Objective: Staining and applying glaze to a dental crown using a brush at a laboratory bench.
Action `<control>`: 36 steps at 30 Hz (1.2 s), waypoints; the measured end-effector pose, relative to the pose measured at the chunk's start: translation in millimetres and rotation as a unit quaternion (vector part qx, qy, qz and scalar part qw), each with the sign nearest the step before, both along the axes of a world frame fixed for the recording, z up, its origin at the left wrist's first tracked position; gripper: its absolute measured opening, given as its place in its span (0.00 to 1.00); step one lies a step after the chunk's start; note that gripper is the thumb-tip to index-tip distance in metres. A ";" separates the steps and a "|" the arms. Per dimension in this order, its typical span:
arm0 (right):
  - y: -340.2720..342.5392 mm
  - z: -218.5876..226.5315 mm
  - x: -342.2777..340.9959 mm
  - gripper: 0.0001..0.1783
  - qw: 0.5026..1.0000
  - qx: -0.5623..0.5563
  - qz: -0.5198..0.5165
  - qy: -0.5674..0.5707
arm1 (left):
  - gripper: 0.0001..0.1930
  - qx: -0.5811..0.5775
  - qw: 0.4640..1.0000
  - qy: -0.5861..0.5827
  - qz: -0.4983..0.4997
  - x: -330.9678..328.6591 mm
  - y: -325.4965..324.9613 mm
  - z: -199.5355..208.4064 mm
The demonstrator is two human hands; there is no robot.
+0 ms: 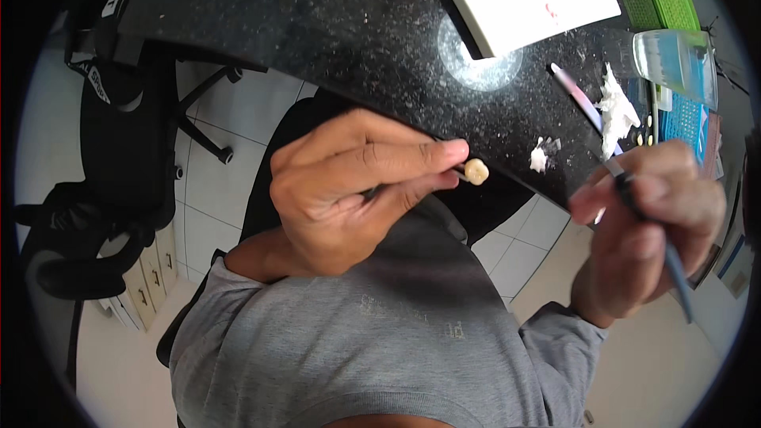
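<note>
My left hand [357, 182] is closed in a pinch on a thin dark holder that mostly hides behind the fingers. At its end, just past the thumb and index fingertips, sits a small cream-yellow tooth crown [476, 172]. Off to the right, my right hand [654, 222] is closed round a slim brush [678, 269] with a dark grip and a blue-grey handle. The brush's front end points up and left, apart from the crown, and its tip is blurred. Both hands are at the near edge of the black speckled table [357, 40].
A white palette [531, 16] with colour wells lies at the back. On the right are crumpled white tissue [616, 111], a pinkish pen-like tool [576, 97], a glass of clear liquid [674, 63] and a blue basket [683, 123]. A black chair [127, 135] stands left.
</note>
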State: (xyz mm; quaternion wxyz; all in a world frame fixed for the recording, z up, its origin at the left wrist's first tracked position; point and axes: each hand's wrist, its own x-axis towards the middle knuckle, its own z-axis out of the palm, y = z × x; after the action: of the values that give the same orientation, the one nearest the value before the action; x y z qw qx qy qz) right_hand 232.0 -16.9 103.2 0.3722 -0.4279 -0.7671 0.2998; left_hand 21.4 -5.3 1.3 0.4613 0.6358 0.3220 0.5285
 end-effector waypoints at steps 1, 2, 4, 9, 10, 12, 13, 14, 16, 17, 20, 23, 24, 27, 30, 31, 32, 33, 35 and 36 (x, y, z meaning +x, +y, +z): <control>-7.9 -6.7 1.4 0.14 1.000 0.001 0.004 -0.017 | 0.11 0.016 1.000 -0.002 0.003 0.9 -0.2 -0.5; -17.3 -16.7 -5.7 0.14 0.999 0.018 -0.038 0.015 | 0.11 0.022 1.000 0.003 0.000 2.4 0.3 -0.2; -22.3 -36.4 -14.7 0.12 0.995 0.057 -0.045 0.063 | 0.10 0.026 0.999 0.019 0.016 -0.2 -5.3 -2.5; -26.1 -42.0 -14.4 0.10 0.995 0.086 -0.027 0.048 | 0.10 0.044 0.998 0.027 0.024 -0.1 -7.2 -1.1; -23.8 -43.9 -17.1 0.11 0.990 0.107 -0.038 0.081 | 0.10 0.050 0.998 0.032 0.021 -0.9 -7.1 -0.7; -21.8 -46.1 -19.3 0.16 0.984 0.127 -0.045 0.116 | 0.10 0.056 0.997 0.039 0.022 -1.0 -7.8 -0.4; -21.6 -47.3 -19.6 0.16 0.984 0.130 -0.046 0.113 | 0.10 0.057 0.997 0.038 0.024 -0.8 -8.3 -0.8; -21.5 -47.2 -19.7 0.16 0.984 0.133 -0.048 0.110 | 0.10 0.059 0.997 0.035 0.024 -0.6 -8.1 -0.5; -25.1 -42.9 -15.3 0.11 0.990 0.112 -0.031 0.075 | 0.10 0.062 0.997 0.038 0.020 -1.2 -7.0 0.1; -26.1 -41.5 -13.6 0.09 0.995 0.092 -0.016 0.040 | 0.11 0.066 0.997 0.040 0.015 -1.7 -6.4 0.2; -24.9 -41.5 -14.2 0.09 0.995 0.096 -0.016 0.033 | 0.11 0.078 0.995 0.054 0.014 -2.7 -5.0 0.1; -23.8 -42.1 -13.3 0.09 0.995 0.095 -0.013 0.025 | 0.11 0.081 0.996 0.047 0.011 -2.4 -4.2 -1.9; -23.5 -42.5 -13.2 0.09 0.995 0.095 -0.013 0.026 | 0.11 0.081 0.996 0.047 0.011 -2.4 -4.3 -1.2; -23.1 -42.5 -13.5 0.08 0.994 0.104 -0.012 0.018 | 0.11 0.079 0.995 0.063 0.015 -3.0 -5.1 0.6; -23.2 -42.1 -14.3 0.09 0.996 0.084 -0.013 0.017 | 0.11 0.076 0.996 0.053 0.013 -2.5 -5.4 -1.2; -20.8 -44.8 -16.7 0.10 0.992 0.107 -0.030 0.055 | 0.11 0.076 0.996 0.055 0.011 -2.4 -4.9 -1.4; -19.3 -46.7 -18.5 0.14 0.986 0.130 -0.046 0.094 | 0.12 0.075 0.995 0.058 0.009 -3.0 -5.2 -1.7; -18.9 -47.0 -18.6 0.14 0.986 0.130 -0.045 0.094 | 0.12 0.076 0.995 0.058 0.010 -3.4 -5.6 -1.7; -18.2 -47.0 -18.1 0.14 0.988 0.126 -0.029 0.087 | 0.12 0.080 0.995 0.060 0.012 -3.7 -5.5 -0.7; -18.3 -46.8 -18.0 0.14 0.988 0.125 -0.029 0.087 | 0.12 0.079 0.995 0.060 0.012 -3.7 -5.2 -0.1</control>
State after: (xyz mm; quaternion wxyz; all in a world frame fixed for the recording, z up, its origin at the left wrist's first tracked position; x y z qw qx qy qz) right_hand 214.0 -35.2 56.4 0.4969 -0.3722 -0.7505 0.2265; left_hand 17.7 -10.5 1.2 0.3829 0.6969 0.3142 0.5187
